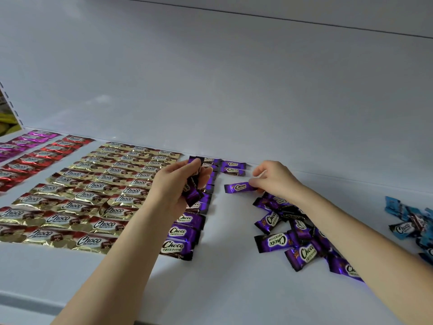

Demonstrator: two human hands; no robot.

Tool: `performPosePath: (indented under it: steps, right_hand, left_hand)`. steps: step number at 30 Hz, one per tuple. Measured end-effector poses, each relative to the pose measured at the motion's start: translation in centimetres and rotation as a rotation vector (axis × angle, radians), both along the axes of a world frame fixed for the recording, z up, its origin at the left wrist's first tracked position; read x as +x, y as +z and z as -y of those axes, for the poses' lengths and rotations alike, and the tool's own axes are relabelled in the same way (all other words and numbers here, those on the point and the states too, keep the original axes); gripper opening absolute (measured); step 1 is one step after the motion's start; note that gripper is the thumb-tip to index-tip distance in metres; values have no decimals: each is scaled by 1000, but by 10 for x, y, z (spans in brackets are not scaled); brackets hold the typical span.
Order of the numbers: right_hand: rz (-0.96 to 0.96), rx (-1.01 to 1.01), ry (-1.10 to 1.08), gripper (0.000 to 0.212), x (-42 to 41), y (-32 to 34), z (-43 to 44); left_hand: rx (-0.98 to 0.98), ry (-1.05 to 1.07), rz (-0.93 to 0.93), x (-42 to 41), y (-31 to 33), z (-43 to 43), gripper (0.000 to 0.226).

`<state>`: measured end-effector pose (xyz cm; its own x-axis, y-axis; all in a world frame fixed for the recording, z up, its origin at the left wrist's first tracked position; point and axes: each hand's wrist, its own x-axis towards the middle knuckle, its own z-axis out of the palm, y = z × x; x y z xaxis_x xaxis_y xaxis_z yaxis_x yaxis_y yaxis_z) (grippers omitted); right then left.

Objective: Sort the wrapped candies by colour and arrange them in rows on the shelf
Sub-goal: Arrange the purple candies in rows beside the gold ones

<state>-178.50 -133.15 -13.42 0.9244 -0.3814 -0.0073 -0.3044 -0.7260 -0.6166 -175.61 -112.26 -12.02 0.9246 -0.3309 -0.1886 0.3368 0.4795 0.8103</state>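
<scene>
- White shelving fills the frame: a flat shelf (234, 289) below and a plain back panel (234, 78) behind it.
- Sorted rows are seen across the left half: magenta candies (25, 141) at the far left edge, red candies (42, 158) beside them, then a broad block of gold candies (93, 195).
- A long purple column (185, 233) is laid just right of the gold block, running from the back edge toward lower centre.
- A second purple column (233, 167) is begun at the back, right of the first. Only two pieces are laid in it.
- A small bunch of purple candies (193, 195) is gripped in the left hand (173, 186), raised over the first column at centre frame.
- One purple candy (239, 187) is pinched by its right end in the fingers of the right hand (274, 179), just below the two laid pieces.
- A loose purple pile (293, 233) lies under the right forearm, and a blue pile (412, 226) is heaped at the right edge.
- The placing of the third piece is judged to be the step in hand. It is best set label up, with its ends lined up with the pieces above and tucked close under the second. The crimped end should be let go only once the piece lies flat, so that neighbours are not dragged askew.
</scene>
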Motion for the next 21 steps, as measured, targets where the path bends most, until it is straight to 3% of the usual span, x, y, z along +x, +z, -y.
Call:
performPosePath:
  steps: [3,7,10,14,21]
  right_hand:
    - [10,-160,114,23,-3,-1,4]
    - [16,-201,258,14,0,-6,2]
    - [53,-203,261,10,6,-10,-1]
    - [84,-205,234,14,14,-15,-4]
    - [143,-228,232,16,17,-18,-4]
  left_hand:
    - [-63,-8,-66,4,0,0,9]
    - [-140,14,-143,5,3,1,11]
    - [-116,27,-115,8,1,-1,9]
    - [-113,77,-76,11,-3,-2,25]
    - [-65,2,-62,8,-3,-3,14]
